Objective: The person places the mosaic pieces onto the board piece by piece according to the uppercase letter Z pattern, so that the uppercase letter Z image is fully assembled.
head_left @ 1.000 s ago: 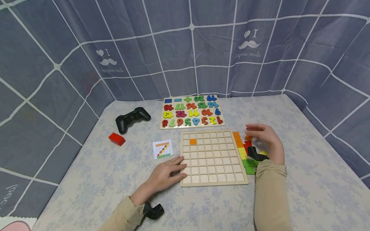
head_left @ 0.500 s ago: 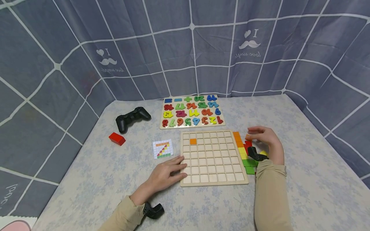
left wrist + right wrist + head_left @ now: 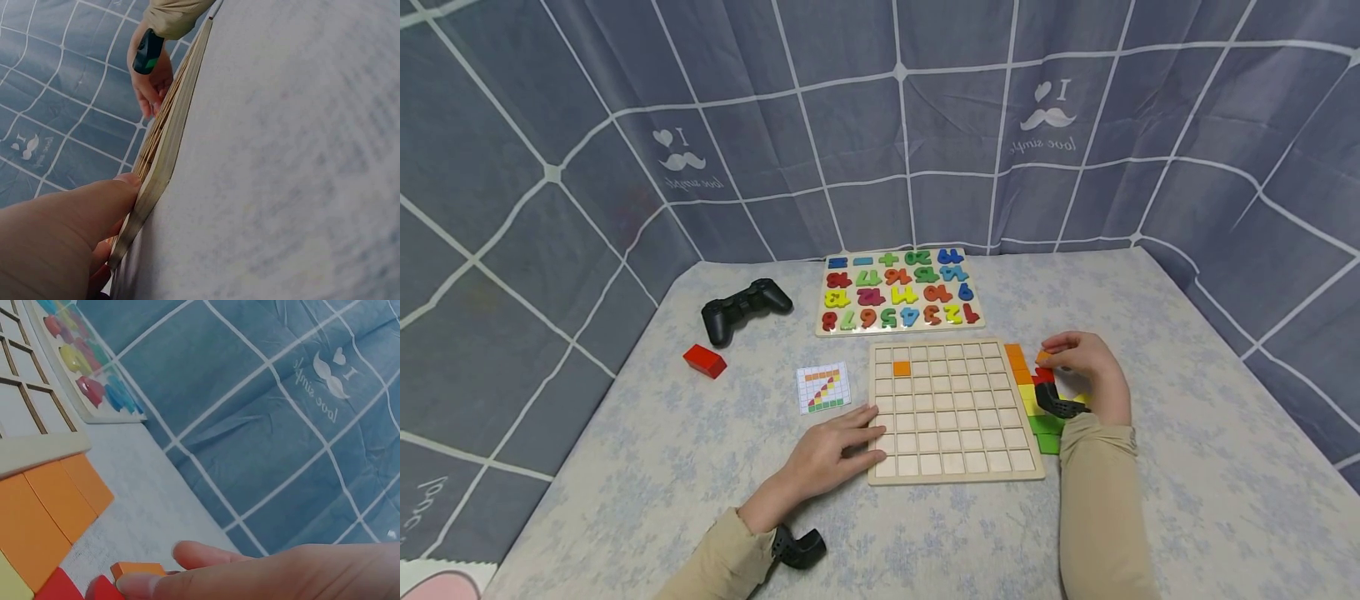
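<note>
A wooden grid board [image 3: 951, 480] lies flat, with one orange tile [image 3: 901, 368] in its upper left part. My left hand [image 3: 829, 452] rests on the board's left edge with extended fingers; in the left wrist view the thumb [image 3: 87, 209] touches that edge. Right of the board, my right hand [image 3: 1088, 367] pinches a small orange tile [image 3: 139, 568] between thumb and fingers. Below that hand lie red tiles [image 3: 1043, 375], partly covered. Orange tiles [image 3: 1018, 363], yellow tiles [image 3: 1028, 398] and green tiles [image 3: 1047, 433] lie along the board's right side.
Behind the board lies a number puzzle [image 3: 898, 292]. A pattern card [image 3: 823, 387] is left of the board. Farther left are a black game controller [image 3: 745, 310] and a red block [image 3: 704, 361]. A grid-patterned curtain [image 3: 850, 125] surrounds the table's back and sides.
My right hand has lowered slightly toward the loose tiles and now pinches an orange tile there. My left hand has stayed on the board's edge.
</note>
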